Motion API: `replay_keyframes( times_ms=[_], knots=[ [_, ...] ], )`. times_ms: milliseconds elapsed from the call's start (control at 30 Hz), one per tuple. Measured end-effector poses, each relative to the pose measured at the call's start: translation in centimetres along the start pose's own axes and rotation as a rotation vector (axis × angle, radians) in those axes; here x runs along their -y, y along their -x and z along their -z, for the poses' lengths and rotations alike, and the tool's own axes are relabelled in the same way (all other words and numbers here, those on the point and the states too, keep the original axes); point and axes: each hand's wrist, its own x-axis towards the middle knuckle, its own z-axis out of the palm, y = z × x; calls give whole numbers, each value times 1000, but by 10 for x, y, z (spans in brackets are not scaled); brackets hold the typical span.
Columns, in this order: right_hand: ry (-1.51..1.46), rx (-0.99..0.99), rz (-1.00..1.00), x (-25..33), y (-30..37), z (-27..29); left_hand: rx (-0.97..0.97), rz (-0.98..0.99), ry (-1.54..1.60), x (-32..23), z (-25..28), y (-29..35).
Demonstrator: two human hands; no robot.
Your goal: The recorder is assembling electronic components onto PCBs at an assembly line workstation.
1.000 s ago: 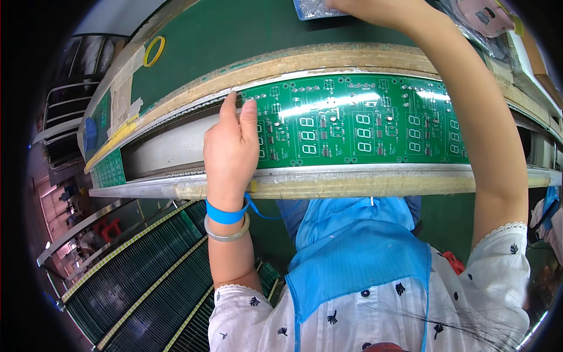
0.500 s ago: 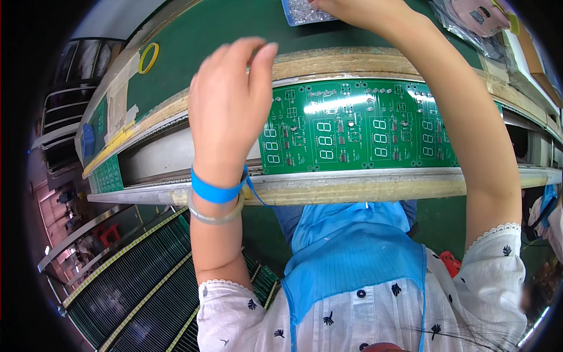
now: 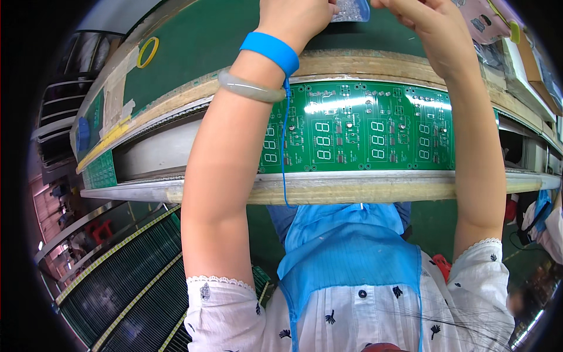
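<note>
A blue tray [image 3: 365, 13] of small clear parts [image 3: 349, 10] is at the far edge of the view, partly cut off. My left hand [image 3: 298, 19] is closed on its left side, with the thumb over the rim. Right of the tray is my right hand [image 3: 433, 26], its fingers bent together in a pinch. Whatever they hold is too small or out of view. A blue wrist strap [image 3: 271, 51] with a cord and a pale bangle [image 3: 249, 88] circle my left arm. Below both hands lies a green circuit board panel [image 3: 352, 158] with white digit outlines; my left forearm covers its left end.
The panel sits in a rail with a wooden front edge [image 3: 375, 193]. A yellow ring [image 3: 148, 53] lies on the green bench top at the left. Another green board [image 3: 101, 171] is farther along the rail. Racks of boards [image 3: 123, 276] stand at lower left.
My left hand has reached forward and right, from above the panel's left end to the tray. The tray has shifted right. My right hand has left the tray and moved right.
</note>
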Motion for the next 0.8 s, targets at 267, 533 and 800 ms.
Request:
replay_keyframes(
  times_ms=[267, 533, 800],
  knots=[
    [22, 153, 47, -20, 38, 1, -48, 55, -78, 13, -17, -4],
    [-222, 214, -268, -15, 54, 3, -160, 46, 32, 0, -2, -3],
    [-164, 217, -147, 1, 64, -13, -72, 360, 642, -27, 38, 38]
  ],
)
